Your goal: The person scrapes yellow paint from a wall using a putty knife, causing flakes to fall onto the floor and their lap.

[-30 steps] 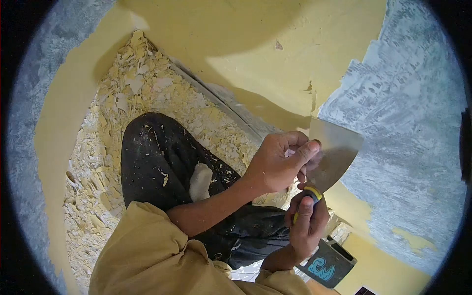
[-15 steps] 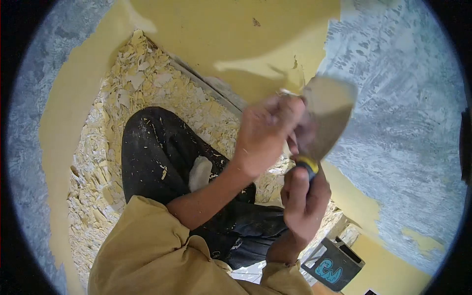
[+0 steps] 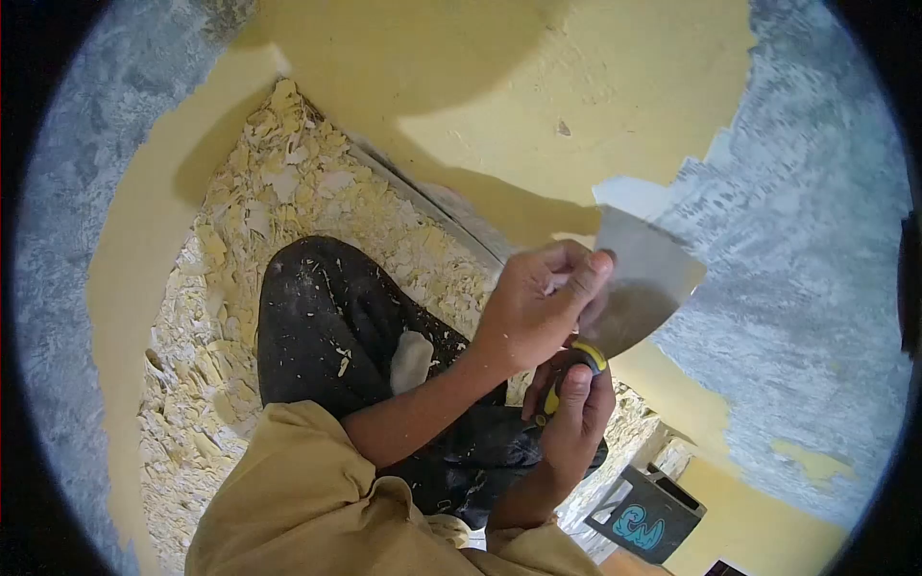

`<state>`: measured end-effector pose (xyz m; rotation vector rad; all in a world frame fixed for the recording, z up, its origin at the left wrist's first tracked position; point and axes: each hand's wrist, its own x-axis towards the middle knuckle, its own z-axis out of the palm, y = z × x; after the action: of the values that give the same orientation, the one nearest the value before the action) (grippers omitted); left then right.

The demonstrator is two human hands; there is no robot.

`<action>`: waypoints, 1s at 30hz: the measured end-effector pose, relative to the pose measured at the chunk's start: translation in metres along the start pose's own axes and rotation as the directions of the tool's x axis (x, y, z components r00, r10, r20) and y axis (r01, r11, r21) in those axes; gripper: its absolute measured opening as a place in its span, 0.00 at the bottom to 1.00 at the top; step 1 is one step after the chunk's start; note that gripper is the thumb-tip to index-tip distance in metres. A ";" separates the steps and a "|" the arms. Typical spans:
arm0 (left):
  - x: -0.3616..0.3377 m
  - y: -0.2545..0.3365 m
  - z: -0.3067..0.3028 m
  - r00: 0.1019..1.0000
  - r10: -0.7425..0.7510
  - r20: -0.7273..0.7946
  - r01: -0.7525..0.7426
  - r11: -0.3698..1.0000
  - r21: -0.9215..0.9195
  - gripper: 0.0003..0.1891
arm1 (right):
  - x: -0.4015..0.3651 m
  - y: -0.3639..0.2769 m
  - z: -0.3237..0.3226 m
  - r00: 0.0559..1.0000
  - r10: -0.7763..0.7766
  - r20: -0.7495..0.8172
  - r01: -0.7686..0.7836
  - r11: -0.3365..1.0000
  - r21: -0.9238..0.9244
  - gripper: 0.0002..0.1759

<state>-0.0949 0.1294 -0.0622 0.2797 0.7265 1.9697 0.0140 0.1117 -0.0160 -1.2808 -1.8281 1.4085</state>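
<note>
The right hand [image 3: 576, 408] grips the scraper [image 3: 642, 283] by its handle, blade beyond it; the left hand [image 3: 543, 307] curls beside the blade, whether pinching it I cannot tell. Just past both, a pale patch [image 3: 634, 195] has replaced cracked yellow paint [image 3: 480, 125], so more wall is bared.

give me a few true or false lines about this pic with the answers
1. The right hand grips the scraper. True.
2. The left hand is wrapped round the handle. False: it is up by the blade.
3. The trousers are white. False: they are black, specked with bits.
4. Flakes lie beside the bent knee. True.
5. The left sleeve is tan. True.
6. The wall on the right is wholly yellow. False: much of it is grey-blue.
</note>
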 end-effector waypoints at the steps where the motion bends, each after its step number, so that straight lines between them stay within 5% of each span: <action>1: -0.002 -0.006 0.002 0.998 -0.046 0.030 0.046 0.999 0.009 0.16 | -0.005 0.000 -0.003 0.999 0.016 -0.043 -0.016 1.000 0.000 0.22; 2: -0.003 -0.008 0.002 0.996 -0.081 0.031 0.076 0.989 0.130 0.19 | -0.007 -0.001 -0.008 0.999 0.020 -0.042 -0.020 1.000 -0.016 0.21; 12: -0.012 -0.023 0.004 0.989 -0.068 0.133 0.051 0.990 0.130 0.23 | -0.010 -0.003 -0.020 0.993 0.109 -0.044 -0.111 0.993 -0.045 0.20; 30: -0.002 -0.018 0.020 0.992 0.077 -0.096 -0.068 0.993 0.092 0.23 | 0.001 0.014 -0.012 0.997 0.013 -0.077 -0.008 0.998 0.058 0.21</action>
<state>-0.0716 0.1412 -0.0566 0.2658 0.8812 2.0349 0.0284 0.1183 -0.0255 -1.2997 -1.7196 1.3871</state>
